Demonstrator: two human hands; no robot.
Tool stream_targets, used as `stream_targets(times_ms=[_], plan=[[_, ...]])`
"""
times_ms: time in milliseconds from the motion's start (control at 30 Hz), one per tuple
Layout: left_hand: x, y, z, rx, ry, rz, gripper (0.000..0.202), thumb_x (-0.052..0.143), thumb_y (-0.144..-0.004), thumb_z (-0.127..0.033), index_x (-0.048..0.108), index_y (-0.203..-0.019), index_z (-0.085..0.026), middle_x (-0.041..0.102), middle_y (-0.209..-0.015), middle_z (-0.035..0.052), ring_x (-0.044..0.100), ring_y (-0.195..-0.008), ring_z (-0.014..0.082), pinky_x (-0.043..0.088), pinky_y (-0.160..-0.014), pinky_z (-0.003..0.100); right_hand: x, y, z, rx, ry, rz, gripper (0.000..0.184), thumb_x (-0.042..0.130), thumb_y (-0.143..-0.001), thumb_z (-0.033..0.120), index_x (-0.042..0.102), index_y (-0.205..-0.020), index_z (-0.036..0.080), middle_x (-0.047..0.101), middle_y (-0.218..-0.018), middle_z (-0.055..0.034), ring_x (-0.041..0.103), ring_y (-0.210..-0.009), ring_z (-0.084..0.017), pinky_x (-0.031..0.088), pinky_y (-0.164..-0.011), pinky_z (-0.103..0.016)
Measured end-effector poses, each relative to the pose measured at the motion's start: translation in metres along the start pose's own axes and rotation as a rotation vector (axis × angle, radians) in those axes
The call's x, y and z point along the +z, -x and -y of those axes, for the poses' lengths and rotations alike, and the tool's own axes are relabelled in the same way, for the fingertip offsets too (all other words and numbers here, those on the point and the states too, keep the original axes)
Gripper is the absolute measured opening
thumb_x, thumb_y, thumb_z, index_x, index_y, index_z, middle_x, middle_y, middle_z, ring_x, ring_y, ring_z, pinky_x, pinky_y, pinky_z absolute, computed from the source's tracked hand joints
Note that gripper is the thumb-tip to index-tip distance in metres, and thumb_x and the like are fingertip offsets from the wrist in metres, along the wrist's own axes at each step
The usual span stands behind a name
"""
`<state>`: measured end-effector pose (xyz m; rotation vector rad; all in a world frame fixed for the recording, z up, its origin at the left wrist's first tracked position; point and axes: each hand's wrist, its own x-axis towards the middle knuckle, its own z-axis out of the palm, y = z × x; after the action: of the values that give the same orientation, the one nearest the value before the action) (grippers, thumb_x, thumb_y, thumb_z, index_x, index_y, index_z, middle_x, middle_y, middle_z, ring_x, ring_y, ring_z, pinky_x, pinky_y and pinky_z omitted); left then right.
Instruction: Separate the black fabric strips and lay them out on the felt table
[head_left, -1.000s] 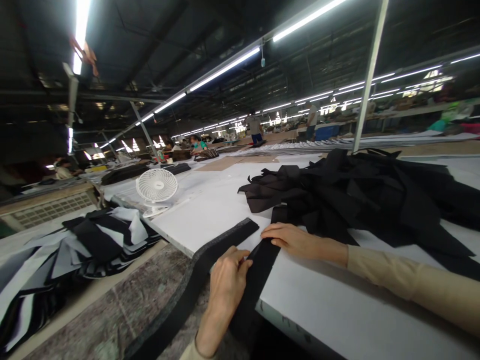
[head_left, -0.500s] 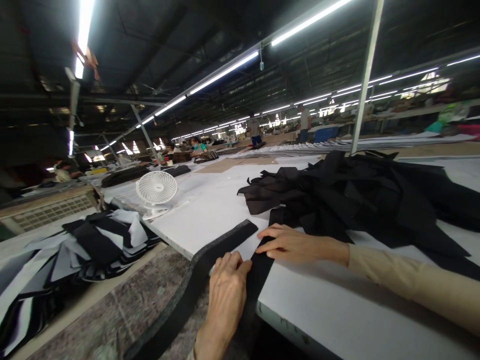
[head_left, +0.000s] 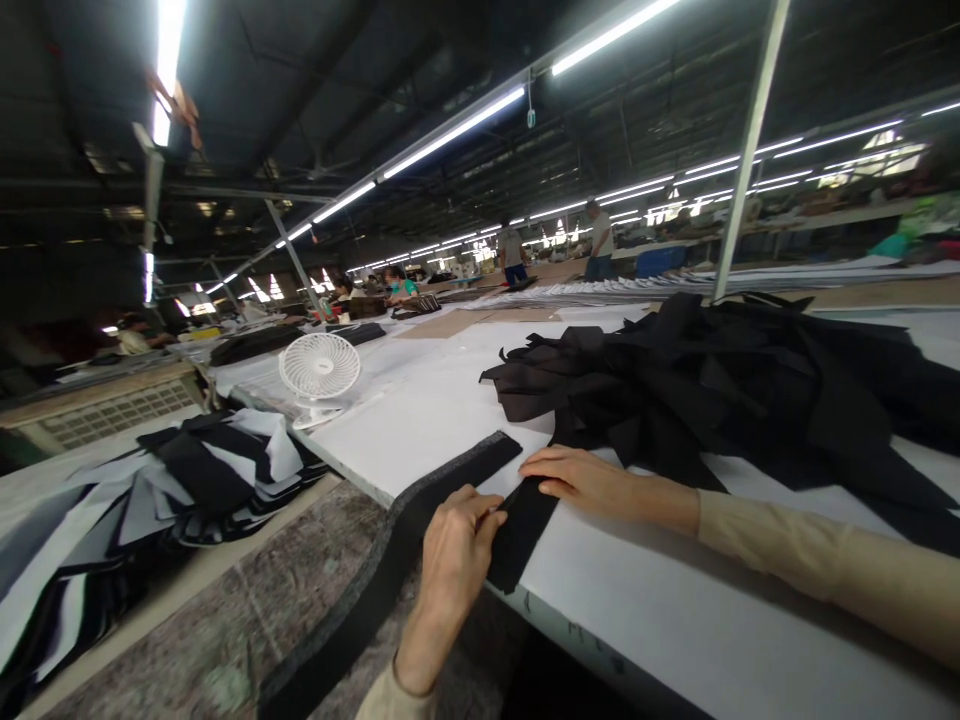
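My left hand [head_left: 457,545] had thumb and forefinger pinched on the edge of a short, flat black fabric strip [head_left: 526,540] lying at the rim of the smooth white tabletop [head_left: 660,590]. My right hand [head_left: 581,480] lay across the strip's upper part, fingers slightly bent; whether it gripped, I couldn't tell. Left of my hands, one long black band [head_left: 401,545] with a fuzzy grey border curved down over the table edge. I counted one round white plastic fan [head_left: 320,366], one fanned stack of black, grey and white pieces [head_left: 202,470], and one crumpled heap of black cloth [head_left: 697,390], its pieces too tangled to number.
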<state>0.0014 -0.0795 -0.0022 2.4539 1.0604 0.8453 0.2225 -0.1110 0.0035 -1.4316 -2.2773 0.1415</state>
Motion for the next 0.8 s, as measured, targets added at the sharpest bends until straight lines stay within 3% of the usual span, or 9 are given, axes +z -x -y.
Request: stream_targets(times_ms=[200,367,433,567,700,800], plan=[[0.005,0.015,0.002,0.142,-0.173,-0.093,0.026,0.046,-0.090,-0.015,0.070,-0.090,-0.024,0.057,-0.076,0.0019,0.051,-0.075,0.0158,0.040,-0.070,0.028,-0.002,0.002,0.005,-0.021,-0.002,0.028,0.033,0.045,-0.091,0.020,0.062,-0.118,0.018,0.059,-0.120,-0.0092,0.054,-0.110,-0.020,0.040,-0.101,-0.035],[0.003,0.017,0.001,0.260,-0.343,-0.042,0.030,0.041,-0.091,-0.011,0.068,-0.093,-0.023,0.054,-0.078,0.0023,0.047,-0.075,0.0156,0.038,-0.068,0.028,-0.011,0.006,0.020,-0.160,0.114,0.119,0.033,0.046,-0.091,0.028,0.062,-0.121,0.028,0.051,-0.125,-0.0109,0.048,-0.113,-0.024,0.040,-0.097,-0.041],[0.001,0.016,0.000,0.245,-0.347,-0.026,0.029,0.040,-0.091,-0.012,0.068,-0.092,-0.021,0.055,-0.079,0.0027,0.048,-0.076,0.0155,0.039,-0.069,0.027,-0.015,0.005,0.022,-0.171,0.132,0.127,0.032,0.045,-0.092,0.026,0.063,-0.119,0.027,0.051,-0.127,-0.0108,0.047,-0.115,-0.024,0.037,-0.100,-0.042],[0.005,0.001,-0.007,0.221,-0.332,-0.004,0.028,0.042,-0.091,-0.014,0.069,-0.088,-0.021,0.056,-0.079,0.0022,0.050,-0.076,0.0154,0.040,-0.070,0.028,-0.013,0.000,0.021,-0.115,0.065,-0.041,0.031,0.042,-0.094,0.022,0.064,-0.116,0.020,0.055,-0.127,-0.0090,0.047,-0.118,-0.022,0.035,-0.104,-0.040],[0.010,-0.014,-0.010,0.199,-0.237,0.027,0.024,0.047,-0.090,-0.017,0.070,-0.087,-0.022,0.058,-0.080,0.0019,0.054,-0.078,0.0157,0.041,-0.071,0.027,-0.001,-0.002,0.018,-0.091,-0.053,-0.015,0.030,0.043,-0.092,0.018,0.063,-0.114,0.014,0.062,-0.114,-0.0109,0.057,-0.104,-0.020,0.044,-0.095,-0.034],[0.005,-0.009,-0.005,0.101,-0.029,-0.036,0.024,0.046,-0.092,-0.023,0.069,-0.093,-0.022,0.061,-0.079,0.0017,0.055,-0.078,0.0154,0.043,-0.072,0.027,0.004,0.000,0.018,-0.064,-0.060,-0.010,0.029,0.045,-0.091,0.019,0.064,-0.112,0.014,0.061,-0.115,-0.0112,0.056,-0.106,-0.021,0.044,-0.097,-0.036]])
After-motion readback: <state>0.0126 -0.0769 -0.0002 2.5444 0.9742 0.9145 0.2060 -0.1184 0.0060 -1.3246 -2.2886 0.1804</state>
